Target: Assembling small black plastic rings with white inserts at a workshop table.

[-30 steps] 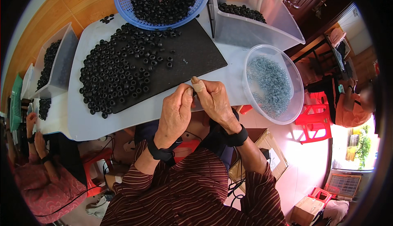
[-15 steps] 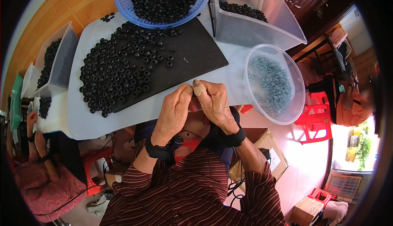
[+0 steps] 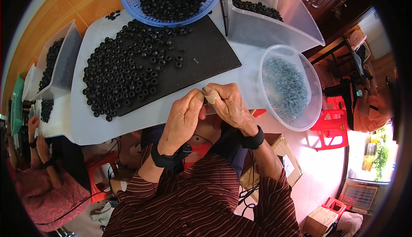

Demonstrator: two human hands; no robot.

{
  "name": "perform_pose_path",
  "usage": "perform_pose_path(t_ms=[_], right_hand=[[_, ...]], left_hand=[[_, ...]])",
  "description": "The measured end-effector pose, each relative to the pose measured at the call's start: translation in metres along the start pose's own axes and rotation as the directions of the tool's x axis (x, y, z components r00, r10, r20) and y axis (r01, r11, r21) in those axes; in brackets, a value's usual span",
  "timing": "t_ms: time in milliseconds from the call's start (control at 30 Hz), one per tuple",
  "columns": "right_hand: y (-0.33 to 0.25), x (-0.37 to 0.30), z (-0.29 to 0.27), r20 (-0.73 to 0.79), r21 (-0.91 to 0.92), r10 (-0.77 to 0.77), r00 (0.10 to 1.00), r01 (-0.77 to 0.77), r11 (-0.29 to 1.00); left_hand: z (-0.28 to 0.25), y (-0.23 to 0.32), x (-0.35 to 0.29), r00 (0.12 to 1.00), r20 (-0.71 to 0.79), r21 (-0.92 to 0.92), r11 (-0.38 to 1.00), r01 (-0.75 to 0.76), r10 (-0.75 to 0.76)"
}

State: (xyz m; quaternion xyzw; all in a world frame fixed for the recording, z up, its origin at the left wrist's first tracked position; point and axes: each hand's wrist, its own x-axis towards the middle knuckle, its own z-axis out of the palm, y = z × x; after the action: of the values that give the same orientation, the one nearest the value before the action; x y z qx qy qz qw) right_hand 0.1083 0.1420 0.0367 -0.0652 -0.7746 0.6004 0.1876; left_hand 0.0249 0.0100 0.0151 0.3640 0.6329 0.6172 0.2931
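Observation:
My left hand (image 3: pixel 183 116) and my right hand (image 3: pixel 229 108) meet in front of the table's near edge. Both are closed, thumbs and fingertips pressed together, a tan bandage on the right thumb. Whatever they grip is small and hidden by the fingers; only a dark bit shows between them. Beyond the left hand spreads a pile of small black ring-shaped pieces (image 3: pixel 124 74), partly on a flat black board (image 3: pixel 201 57). Right of my hands stands a round clear plastic tub (image 3: pixel 315 93) with many tiny bluish transparent pieces (image 3: pixel 285 87).
A blue perforated basket (image 3: pixel 128 12) of black rings sits at the table's far side. Clear bins hold more rings at far right (image 3: pixel 274 33) and left (image 3: pixel 68 61). A co-worker's hands (image 3: pixel 38 138) show at far left. Red stools (image 3: pixel 332 127) and a cardboard box (image 3: pixel 287 151) are on the floor.
My hands stay pressed together at nearly the same spot; the right hand and wrist have shifted slightly right. The piles look unchanged.

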Motion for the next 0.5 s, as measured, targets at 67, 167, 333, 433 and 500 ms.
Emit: perform_pose_path(t_ms=[67,167,333,433,500], right_hand=[[0.003,0.001,-0.004,-0.006,-0.098,-0.013,1.0,0.012,0.995],[-0.001,0.002,-0.006,-0.014,-0.25,0.018,1.0,-0.021,0.968],[-0.002,0.001,-0.005,-0.065,-0.29,0.072,0.995,-0.087,0.953],[-0.002,0.001,-0.001,-0.119,-0.343,0.049,0.992,-0.088,0.935],[-0.002,0.002,0.001,-0.19,-0.145,0.076,0.979,-0.105,0.984]], left_hand=[[0.001,0.0,0.0,1.0,0.002,0.01,1.0,0.01,-0.01],[0.003,-0.001,0.0,0.999,-0.025,-0.003,0.999,-0.041,0.041],[0.007,0.005,0.0,0.997,-0.072,-0.007,1.0,-0.019,0.018],[0.01,0.004,0.001,0.993,-0.113,0.005,0.999,-0.038,0.038],[0.011,0.002,0.002,0.992,-0.118,-0.013,0.999,-0.041,0.039]])
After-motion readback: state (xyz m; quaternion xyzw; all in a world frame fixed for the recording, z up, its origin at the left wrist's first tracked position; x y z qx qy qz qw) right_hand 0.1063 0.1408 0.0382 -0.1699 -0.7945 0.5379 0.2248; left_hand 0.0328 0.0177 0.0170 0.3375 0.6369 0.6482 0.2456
